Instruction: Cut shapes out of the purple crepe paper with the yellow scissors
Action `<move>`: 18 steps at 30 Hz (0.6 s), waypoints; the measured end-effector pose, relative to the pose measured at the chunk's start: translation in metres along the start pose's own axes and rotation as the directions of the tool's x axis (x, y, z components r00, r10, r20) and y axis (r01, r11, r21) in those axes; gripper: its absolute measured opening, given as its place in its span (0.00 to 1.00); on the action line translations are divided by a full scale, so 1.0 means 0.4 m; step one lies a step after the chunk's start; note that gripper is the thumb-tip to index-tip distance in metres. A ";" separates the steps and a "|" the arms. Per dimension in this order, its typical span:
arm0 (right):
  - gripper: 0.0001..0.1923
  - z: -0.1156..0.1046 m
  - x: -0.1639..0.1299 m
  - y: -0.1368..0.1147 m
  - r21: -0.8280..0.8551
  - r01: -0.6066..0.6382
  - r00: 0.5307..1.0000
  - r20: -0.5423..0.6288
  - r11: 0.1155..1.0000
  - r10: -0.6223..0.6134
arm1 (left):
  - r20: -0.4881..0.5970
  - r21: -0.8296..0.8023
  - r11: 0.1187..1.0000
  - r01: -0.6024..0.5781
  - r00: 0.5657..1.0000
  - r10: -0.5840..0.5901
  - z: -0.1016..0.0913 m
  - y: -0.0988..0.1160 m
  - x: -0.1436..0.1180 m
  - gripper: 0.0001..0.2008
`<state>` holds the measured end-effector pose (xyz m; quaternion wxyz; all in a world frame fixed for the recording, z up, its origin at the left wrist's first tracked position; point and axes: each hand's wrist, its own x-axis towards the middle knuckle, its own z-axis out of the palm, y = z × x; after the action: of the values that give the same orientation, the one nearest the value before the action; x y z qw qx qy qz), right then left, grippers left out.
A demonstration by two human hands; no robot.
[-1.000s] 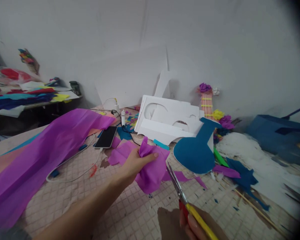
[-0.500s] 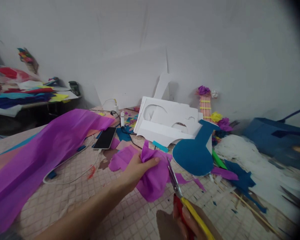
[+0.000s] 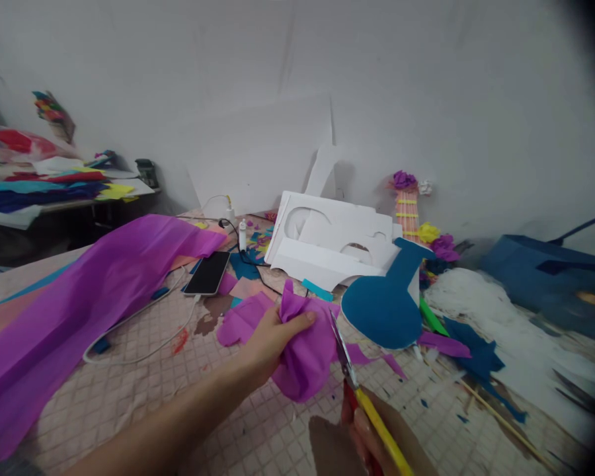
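My left hand (image 3: 277,337) is closed on a piece of purple tissue paper (image 3: 305,370), thumb on top, above the middle of the table. In my right hand (image 3: 377,430) is a pair of scissors (image 3: 346,360) with red and yellow handles. The blades point up and away at the right edge of the held paper; whether they touch it I cannot tell. Just beyond the blades lies a blue flask-shaped cutout (image 3: 383,311) with a white edge. A thin purple strip (image 3: 357,355) rests on the table behind the scissors.
A long purple sheet (image 3: 99,284) drapes across the left side. Near it a phone (image 3: 208,273) lies on a white cable (image 3: 143,359). White cut boards (image 3: 337,231) lean at the back. To the right are white stringy material (image 3: 476,304), blue scraps (image 3: 476,344) and a blue bag (image 3: 550,277).
The scissors and my right hand have shifted very slightly left. My left hand keeps its hold on the purple paper, almost unmoved.
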<state>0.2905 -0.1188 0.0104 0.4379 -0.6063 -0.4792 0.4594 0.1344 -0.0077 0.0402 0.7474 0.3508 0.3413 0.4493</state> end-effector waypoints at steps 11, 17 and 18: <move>0.14 -0.032 -0.005 -0.008 -0.123 0.048 0.989 0.144 0.991 -0.030 | -0.012 -0.005 1.000 -0.001 1.000 0.001 0.005 0.000 -0.006 0.14; 0.12 -0.030 -0.014 0.008 -0.125 0.017 0.992 0.125 0.992 -0.001 | -0.038 0.047 0.995 -0.086 0.995 0.088 0.004 0.000 -0.005 0.14; 0.13 -0.026 -0.015 0.012 -0.122 0.011 0.992 0.125 0.992 0.004 | -0.043 0.063 0.992 -0.110 0.993 0.112 0.004 0.001 -0.006 0.14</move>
<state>0.3008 -0.1262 0.0087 0.3701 -0.6012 -0.5339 0.4653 0.1349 -0.0100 0.0418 0.7021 0.3814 0.3520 0.4875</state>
